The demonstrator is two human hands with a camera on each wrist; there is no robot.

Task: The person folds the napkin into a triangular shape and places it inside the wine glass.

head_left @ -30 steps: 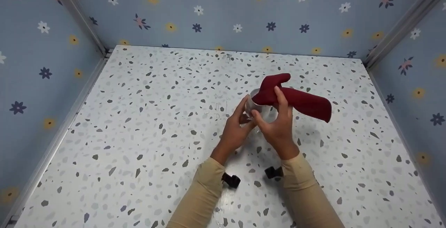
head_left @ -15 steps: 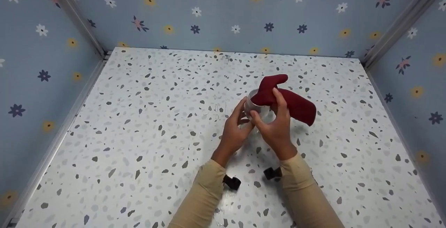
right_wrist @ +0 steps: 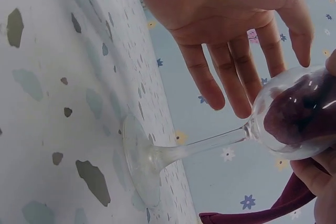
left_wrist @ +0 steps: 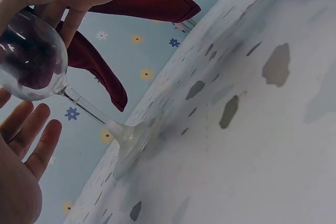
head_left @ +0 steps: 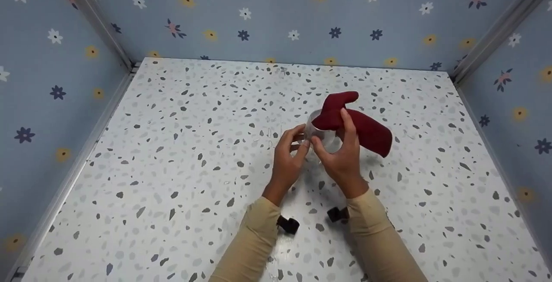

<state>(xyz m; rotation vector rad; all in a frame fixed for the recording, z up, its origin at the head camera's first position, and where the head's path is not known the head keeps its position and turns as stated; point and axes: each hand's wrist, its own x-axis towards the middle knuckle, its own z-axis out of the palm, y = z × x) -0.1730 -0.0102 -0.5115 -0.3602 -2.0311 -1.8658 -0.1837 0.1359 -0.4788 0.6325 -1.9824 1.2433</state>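
A clear wine glass stands with its foot at the tabletop. Bunched dark red cloth fills part of its bowl, and the rest hangs out over the rim to the right. My right hand grips the bowl and cloth, its thumb on the near side and index finger laid along the cloth. My left hand is at the bowl's left side; in the right wrist view its fingers are extended and spread beside the glass. The stem shows bare in the left wrist view.
The white speckled tabletop spreads around the hands. Blue flowered panels close it in at the back and both sides. Black wrist-camera mounts stick out from the sleeves.
The cloth's hanging end has drawn in toward the glass and drooped. My left hand has loosened from around the bowl, its fingers now straighter. The right hand has stayed nearly in place.
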